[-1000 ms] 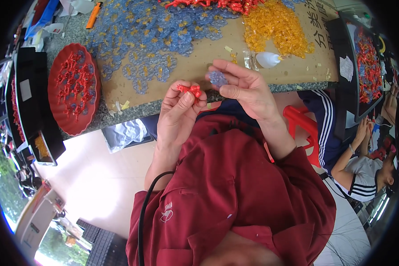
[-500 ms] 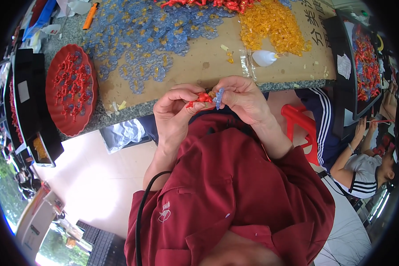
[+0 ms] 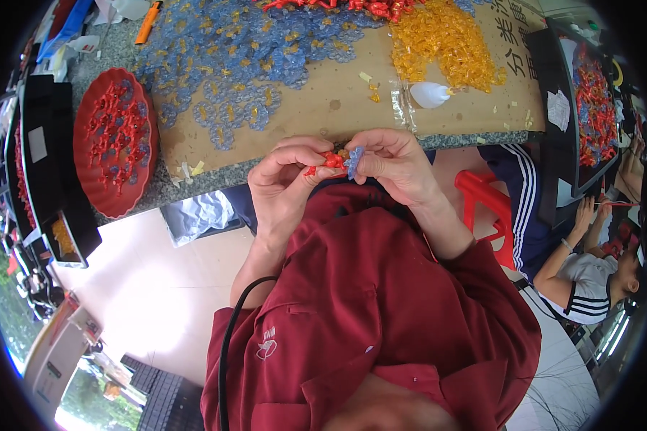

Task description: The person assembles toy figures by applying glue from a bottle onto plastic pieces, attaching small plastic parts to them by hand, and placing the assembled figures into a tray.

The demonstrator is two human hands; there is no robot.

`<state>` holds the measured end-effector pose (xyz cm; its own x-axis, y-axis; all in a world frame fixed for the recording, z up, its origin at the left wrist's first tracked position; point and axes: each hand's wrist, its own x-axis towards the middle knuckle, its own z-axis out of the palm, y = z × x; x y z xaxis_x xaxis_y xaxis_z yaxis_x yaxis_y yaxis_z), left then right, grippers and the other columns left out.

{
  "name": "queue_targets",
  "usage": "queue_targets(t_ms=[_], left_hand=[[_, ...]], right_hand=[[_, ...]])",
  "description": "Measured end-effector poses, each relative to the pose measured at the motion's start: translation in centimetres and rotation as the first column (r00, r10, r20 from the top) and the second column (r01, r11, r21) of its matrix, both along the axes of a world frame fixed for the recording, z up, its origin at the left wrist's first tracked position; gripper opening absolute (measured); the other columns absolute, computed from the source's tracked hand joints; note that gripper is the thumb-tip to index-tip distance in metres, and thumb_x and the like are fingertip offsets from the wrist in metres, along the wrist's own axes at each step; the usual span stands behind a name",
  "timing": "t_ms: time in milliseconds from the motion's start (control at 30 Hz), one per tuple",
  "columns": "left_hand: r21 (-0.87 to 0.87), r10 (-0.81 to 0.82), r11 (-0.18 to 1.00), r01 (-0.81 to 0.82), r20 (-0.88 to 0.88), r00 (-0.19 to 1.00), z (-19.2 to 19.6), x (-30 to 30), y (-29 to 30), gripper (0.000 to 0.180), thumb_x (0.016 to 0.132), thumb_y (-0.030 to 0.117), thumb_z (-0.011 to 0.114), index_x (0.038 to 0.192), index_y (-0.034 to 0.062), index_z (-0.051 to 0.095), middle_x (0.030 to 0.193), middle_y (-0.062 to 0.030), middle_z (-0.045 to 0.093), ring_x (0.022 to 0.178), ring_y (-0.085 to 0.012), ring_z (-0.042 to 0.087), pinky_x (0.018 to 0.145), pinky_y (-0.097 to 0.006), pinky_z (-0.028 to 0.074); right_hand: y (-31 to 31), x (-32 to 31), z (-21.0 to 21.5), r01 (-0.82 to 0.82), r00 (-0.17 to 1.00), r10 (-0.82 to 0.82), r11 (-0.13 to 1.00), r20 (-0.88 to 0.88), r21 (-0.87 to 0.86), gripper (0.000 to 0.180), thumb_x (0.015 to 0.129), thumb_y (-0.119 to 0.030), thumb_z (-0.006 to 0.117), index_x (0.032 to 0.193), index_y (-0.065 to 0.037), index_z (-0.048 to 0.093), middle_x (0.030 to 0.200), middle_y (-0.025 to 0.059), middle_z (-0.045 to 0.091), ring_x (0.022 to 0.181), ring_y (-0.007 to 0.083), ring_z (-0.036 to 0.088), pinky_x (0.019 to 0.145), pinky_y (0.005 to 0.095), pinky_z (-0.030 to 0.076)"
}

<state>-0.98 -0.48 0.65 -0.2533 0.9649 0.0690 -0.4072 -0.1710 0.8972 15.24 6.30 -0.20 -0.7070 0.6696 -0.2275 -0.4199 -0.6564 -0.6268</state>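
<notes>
Just off the table's near edge, my two hands meet in front of my chest. Between the thumb and fingers of my left hand (image 3: 284,172) is a small red plastic figure (image 3: 331,162). My right hand (image 3: 395,164) pinches a translucent blue plastic piece (image 3: 353,163) by its edge. The blue piece is up against the figure's right end; a bit of amber shows where they meet. Fingertips hide how the parts join. Beyond my hands lie a spread of blue pieces (image 3: 244,54) dotted with amber, and a heap of amber pieces (image 3: 442,43).
At the left, a red scalloped plate (image 3: 83,144) holds red figures with blue pieces. A white squeeze bottle (image 3: 430,95) lies by the amber heap. More red figures (image 3: 370,7) are piled at the back. On the right, a black tray (image 3: 562,144) and a seated co-worker (image 3: 586,280).
My hands stay together in nearly the same place. The blue piece has turned slightly and sits a little closer to the red figure.
</notes>
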Motion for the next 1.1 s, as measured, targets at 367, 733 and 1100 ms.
queue_targets(t_ms=[367, 733, 1100], left_hand=[[-0.063, -0.041, 0.997, 0.045, 0.059, 0.997, -0.1, 0.1, -0.2, 0.015, 0.072, -0.011, 0.063, 0.084, -0.0017, 0.059, 0.096, -0.0126, 0.058, 0.087, -0.0163, 0.057, 0.078, -0.027, 0.05], [0.068, -0.044, 0.997, 0.043, 0.013, 0.999, -0.2, 0.1, 0.4, 0.015, 0.07, -0.011, 0.064, 0.079, -0.0005, 0.058, 0.093, -0.0121, 0.059, 0.093, -0.0218, 0.057, 0.078, -0.029, 0.049], [0.078, -0.053, 0.995, 0.057, -0.047, 0.997, -0.1, 0.3, 0.5, 0.01, 0.07, -0.008, 0.065, 0.077, -0.0013, 0.06, 0.09, -0.011, 0.06, 0.092, -0.0234, 0.057, 0.076, -0.03, 0.049]], right_hand=[[-0.5, 0.2, 0.0, 0.016, 0.999, -0.014, 0.998, -0.032, 0.066, 0.022, 0.079, 0.002, 0.06, 0.101, 0.005, 0.059, 0.087, 0.0103, 0.063, 0.079, 0.0135, 0.062, 0.072, 0.0237, 0.051], [-1.4, 0.6, -0.5, 0.191, 0.982, -0.191, 0.977, -0.004, 0.092, 0.019, 0.076, 0.007, 0.06, 0.095, 0.004, 0.06, 0.095, 0.0157, 0.062, 0.084, 0.0194, 0.061, 0.075, 0.029, 0.05], [-1.1, 0.9, 0.2, 0.105, 0.991, -0.114, 0.986, 0.063, 0.13, 0.018, 0.075, 0.006, 0.062, 0.093, 0.002, 0.062, 0.094, 0.0153, 0.062, 0.086, 0.0193, 0.061, 0.075, 0.0291, 0.05]])
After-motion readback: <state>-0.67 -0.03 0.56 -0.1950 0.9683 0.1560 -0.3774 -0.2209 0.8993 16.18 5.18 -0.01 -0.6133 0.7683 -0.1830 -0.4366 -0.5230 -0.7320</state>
